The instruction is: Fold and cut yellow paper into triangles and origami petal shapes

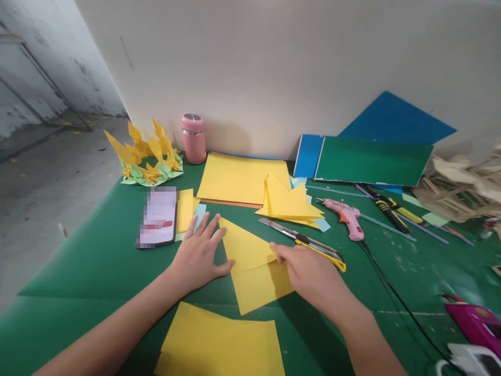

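Note:
A piece of yellow paper (248,245) lies on the green tabletop between my hands, with a short line like a fold or cut edge running in from its right side. My left hand (198,256) rests flat with fingers spread, its thumb and fingertips at the paper's left edge. At the opposite edge, my right hand (313,274) pinches the paper between thumb and forefinger. Just beyond that hand lies a box cutter (303,239) with its blade out. More yellow paper (223,342) sits at the near table edge.
Behind are a yellow paper stack (238,177), folded yellow pieces (287,203), a phone (160,216), a paper crown (151,156) and a pink flask (193,138). On the right lie a pink glue gun (348,216) with its cord, pliers (387,209) and boards (371,159) against the wall.

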Motion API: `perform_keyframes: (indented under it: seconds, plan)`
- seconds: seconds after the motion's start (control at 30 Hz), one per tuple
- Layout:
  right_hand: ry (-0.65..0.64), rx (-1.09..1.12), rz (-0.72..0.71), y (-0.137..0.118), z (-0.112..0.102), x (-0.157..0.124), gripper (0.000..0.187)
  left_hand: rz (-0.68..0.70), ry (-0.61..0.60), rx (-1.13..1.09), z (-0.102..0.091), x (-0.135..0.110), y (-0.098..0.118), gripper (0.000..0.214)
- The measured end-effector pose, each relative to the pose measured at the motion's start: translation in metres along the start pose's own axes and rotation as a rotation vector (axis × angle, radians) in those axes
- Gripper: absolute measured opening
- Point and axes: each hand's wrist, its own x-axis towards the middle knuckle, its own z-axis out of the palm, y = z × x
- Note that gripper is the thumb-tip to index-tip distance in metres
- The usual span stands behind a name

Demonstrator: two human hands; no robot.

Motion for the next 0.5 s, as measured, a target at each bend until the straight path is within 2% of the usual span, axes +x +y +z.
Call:
perform_keyframes:
  seconds: [0.13,0.3,0.43,0.5]
  plan:
    - [0.182,0.067,0.0,0.009,0.008,-0.004,0.023,-0.001,0.007,-0.004,0.0,0.0,0.0,0.057]
    - [0.349,-0.002,-0.059,0.022,0.015,-0.006,0.021,0.005,0.021,0.008,0.001,-0.001,0.0,0.057]
    - [0.55,0.132,-0.065,0.028,0.018,-0.006,0.023,0.02,0.033,0.001,0.002,0.001,-0.002,0.056]
    - [0.589,0.183,-0.065,0.026,0.022,-0.002,0.022,0.023,0.045,-0.012,0.003,0.003,-0.003,0.05]
